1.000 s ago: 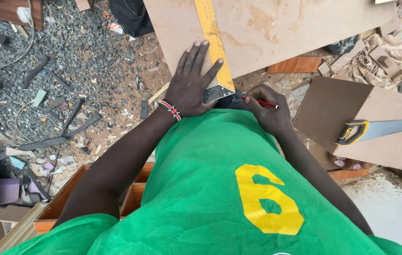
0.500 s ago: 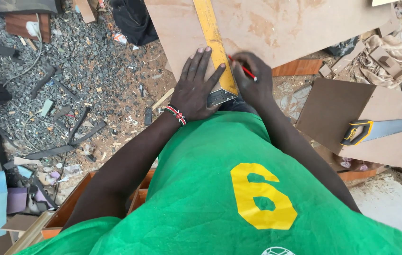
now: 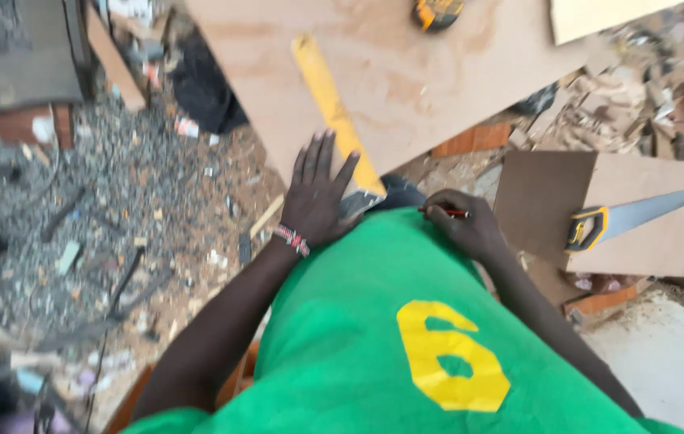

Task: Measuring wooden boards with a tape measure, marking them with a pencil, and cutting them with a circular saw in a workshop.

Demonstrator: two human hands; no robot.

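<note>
Roughly mid-marking: left hand (image 3: 315,195) lay flat, fingers spread, pinning square (image 3: 335,116) on board (image 3: 438,72); right hand (image 3: 464,225) gripped pencil (image 3: 443,212) near edge. Saw (image 3: 631,215) lay unused right; no cut visible.

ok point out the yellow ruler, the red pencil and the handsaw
yellow ruler (image 3: 330,108), head view, middle of its long blade
red pencil (image 3: 448,213), head view, shaft showing beside the right hand
handsaw (image 3: 587,229), head view, yellow and black handle

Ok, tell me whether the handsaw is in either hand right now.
No, the handsaw lies on a board to the right, clear of both hands.
</note>
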